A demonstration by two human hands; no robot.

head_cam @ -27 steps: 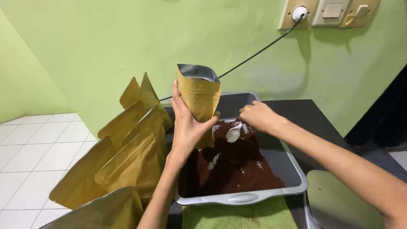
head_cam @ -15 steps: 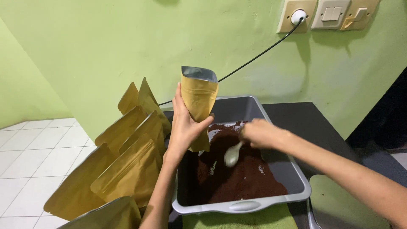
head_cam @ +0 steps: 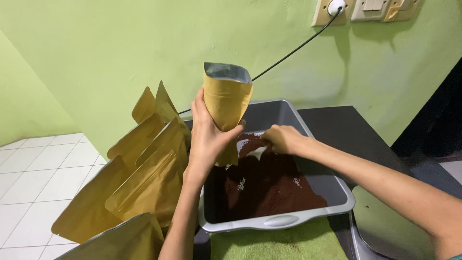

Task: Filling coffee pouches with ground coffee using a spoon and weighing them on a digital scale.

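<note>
Fingers [head_cam: 226,137] of left hand [head_cam: 207,132] wrapped round the lower half of a tan kraft stand-up pouch with silver foil lining [head_cam: 226,103], thumb on the near face, clamped firmly. Pouch held upright, mouth gaping open at the top, above the far left part of a grey rectangular plastic tub [head_cam: 279,222]. Right hand [head_cam: 284,138] low inside the tub, fingers curled together round a small white scoop [head_cam: 257,152], its bowl pressed into the dark brown ground powder [head_cam: 274,185] heaped across the tub floor; exact grip on the handle hidden by the knuckles. Scoop just right of the pouch's bottom edge, near but not touching. Stack of empty tan kraft pouches [head_cam: 139,173] leaning on the left, fanned upward against the light green wall [head_cam: 96,53]. Green cloth [head_cam: 279,243] under the tub's near rim. Black cable [head_cam: 293,50] slanting from behind the pouch up to a beige wall socket [head_cam: 332,9] at far right. White floor tiles [head_cam: 33,173] at far left.
</note>
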